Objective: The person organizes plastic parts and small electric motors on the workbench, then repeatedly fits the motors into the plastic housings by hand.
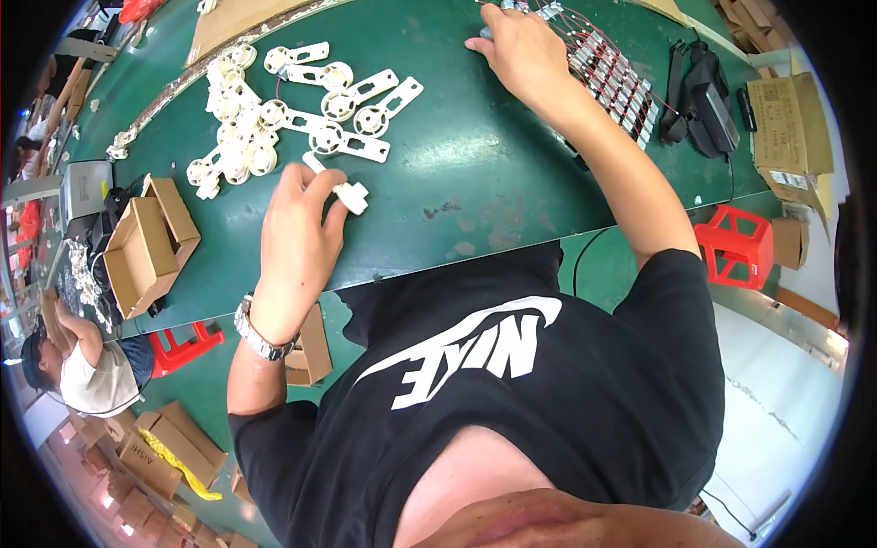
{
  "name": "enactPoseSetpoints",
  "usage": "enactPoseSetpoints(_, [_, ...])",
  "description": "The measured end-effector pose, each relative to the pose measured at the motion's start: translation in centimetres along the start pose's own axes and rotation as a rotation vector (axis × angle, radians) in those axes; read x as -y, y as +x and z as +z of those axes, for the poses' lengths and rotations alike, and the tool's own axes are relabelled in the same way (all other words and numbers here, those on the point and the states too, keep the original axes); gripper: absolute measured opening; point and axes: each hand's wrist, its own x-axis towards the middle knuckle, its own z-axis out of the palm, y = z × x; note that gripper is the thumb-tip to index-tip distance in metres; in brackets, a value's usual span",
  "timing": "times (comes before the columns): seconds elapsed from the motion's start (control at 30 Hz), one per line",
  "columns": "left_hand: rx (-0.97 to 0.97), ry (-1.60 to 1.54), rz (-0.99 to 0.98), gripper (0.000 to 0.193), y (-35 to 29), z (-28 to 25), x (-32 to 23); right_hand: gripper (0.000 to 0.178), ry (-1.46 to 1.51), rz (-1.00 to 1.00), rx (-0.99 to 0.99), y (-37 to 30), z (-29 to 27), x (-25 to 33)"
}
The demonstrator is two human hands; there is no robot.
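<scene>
My left hand [299, 215] is closed on a cream plastic part [353, 198], held low over the green table [411, 239]. Just beyond it lie several more cream plastic pieces [326, 137], each with a round spoked ring and a flat slotted arm. At the far side of the table my right hand [525, 50] pinches a small grey metal part [486, 33], mostly covered by its fingers. Beside that hand, small silver motor-like parts with red wires [614, 84] are laid out in rows.
A heap of cream parts [239, 119] lies at left. An open cardboard box [146, 247] stands at the table's left edge. At right are a black strapped device [708, 114] and a carton [787, 123]. Red stools [738, 247] stand below; another person [91, 365] sits at left.
</scene>
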Motion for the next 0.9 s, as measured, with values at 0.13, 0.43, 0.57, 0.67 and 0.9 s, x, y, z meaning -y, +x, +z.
enactPoseSetpoints(0.13, [-0.217,0.168,0.220,0.022,2.9,-0.9,-0.4,0.049,0.052,0.058,0.047,0.6,-1.8,-0.4])
enactPoseSetpoints(0.43, [-0.114,-0.588,0.053,0.022,13.6,1.1,2.1,0.038,0.162,-0.029,0.157,1.5,-5.2,-2.8])
enactPoseSetpoints(0.57, [-0.146,-0.692,0.083,0.032,14.8,2.6,2.3,0.036,0.180,0.058,0.068,0.7,-7.5,-2.2])
enactPoseSetpoints(0.67, [-0.225,-0.515,0.161,0.041,15.0,3.2,2.8,0.019,0.376,0.105,-0.165,0.3,-8.7,-0.6])
enactPoseSetpoints(0.9, [-0.294,-0.316,0.270,0.039,14.1,3.1,1.4,0.027,0.655,0.218,-0.148,0.6,-8.4,0.5])
